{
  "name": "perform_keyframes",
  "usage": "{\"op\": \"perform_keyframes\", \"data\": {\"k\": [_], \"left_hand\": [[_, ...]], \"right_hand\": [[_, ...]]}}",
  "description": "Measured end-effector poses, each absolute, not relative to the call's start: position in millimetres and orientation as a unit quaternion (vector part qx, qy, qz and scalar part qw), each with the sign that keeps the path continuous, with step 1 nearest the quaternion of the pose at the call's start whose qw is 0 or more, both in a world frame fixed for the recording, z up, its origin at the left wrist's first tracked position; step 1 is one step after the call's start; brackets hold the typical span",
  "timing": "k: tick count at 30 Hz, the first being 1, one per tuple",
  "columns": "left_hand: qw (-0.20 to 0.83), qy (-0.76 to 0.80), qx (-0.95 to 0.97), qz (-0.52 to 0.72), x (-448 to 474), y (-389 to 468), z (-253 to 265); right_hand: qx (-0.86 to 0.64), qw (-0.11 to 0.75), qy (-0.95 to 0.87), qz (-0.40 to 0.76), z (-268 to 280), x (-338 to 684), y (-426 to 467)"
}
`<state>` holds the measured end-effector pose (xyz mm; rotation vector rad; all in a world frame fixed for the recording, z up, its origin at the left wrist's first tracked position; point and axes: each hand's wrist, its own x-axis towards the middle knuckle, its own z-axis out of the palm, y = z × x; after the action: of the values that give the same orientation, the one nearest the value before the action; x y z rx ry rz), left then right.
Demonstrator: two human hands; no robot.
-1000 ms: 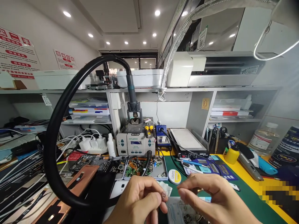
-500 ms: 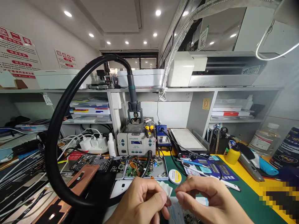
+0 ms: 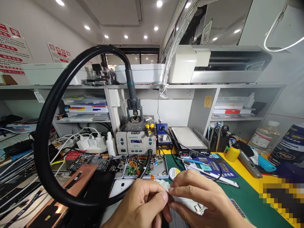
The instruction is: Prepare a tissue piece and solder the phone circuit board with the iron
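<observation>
Low in the view, my left hand (image 3: pixel 144 204) is closed, thumb and forefinger pinching a small dark piece (image 3: pixel 170 199) too small to make out. My right hand (image 3: pixel 201 198) meets it from the right, its fingertips closed on the same piece. Below the hands lies a whitish-blue sheet (image 3: pixel 175 218), mostly hidden, and a small silvery metal part (image 3: pixel 199 209) shows past my right fingers. Just behind the hands is a round white-and-yellow tin (image 3: pixel 174 174), partly covered. A white phone (image 3: pixel 121 186) lies left of my left hand.
A hot-air station (image 3: pixel 136 142) stands behind, its thick black hose (image 3: pixel 39 142) looping round the left side. A tray of circuit boards (image 3: pixel 163 172) sits before it. A soldering iron stand (image 3: pixel 165 139), hot plate (image 3: pixel 188 139) and white-handled tool (image 3: pixel 225 180) are to the right.
My right hand has moved left, and its fingertips now meet the piece at my left fingertips. The view has shifted slightly, and a perforated metal strip shows at the right.
</observation>
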<state>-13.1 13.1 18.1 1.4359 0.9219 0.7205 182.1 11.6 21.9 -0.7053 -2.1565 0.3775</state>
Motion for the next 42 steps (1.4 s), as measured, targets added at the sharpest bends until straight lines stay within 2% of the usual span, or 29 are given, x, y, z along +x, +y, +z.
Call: {"op": "perform_keyframes", "data": {"k": [9, 20, 29, 42], "left_hand": [[0.553, 0.434, 0.646, 0.296, -13.3, 11.4, 15.1], [0.542, 0.466, 0.641, 0.281, -10.9, 15.0, 14.0], [0.549, 0.465, 0.628, 0.296, -8.0, 11.9, 10.5], [0.569, 0.449, 0.62, 0.301, -7.6, 12.9, 12.9]], "right_hand": [[-0.293, 0.4, -0.868, 0.03, 20.7, 184.4, 15.7], [-0.304, 0.37, -0.87, -0.12, 18.1, 186.1, 18.5], [-0.287, 0.411, -0.857, -0.12, 16.2, 183.6, 16.6], [-0.273, 0.408, -0.865, -0.098, 13.5, 184.4, 15.9]]}}
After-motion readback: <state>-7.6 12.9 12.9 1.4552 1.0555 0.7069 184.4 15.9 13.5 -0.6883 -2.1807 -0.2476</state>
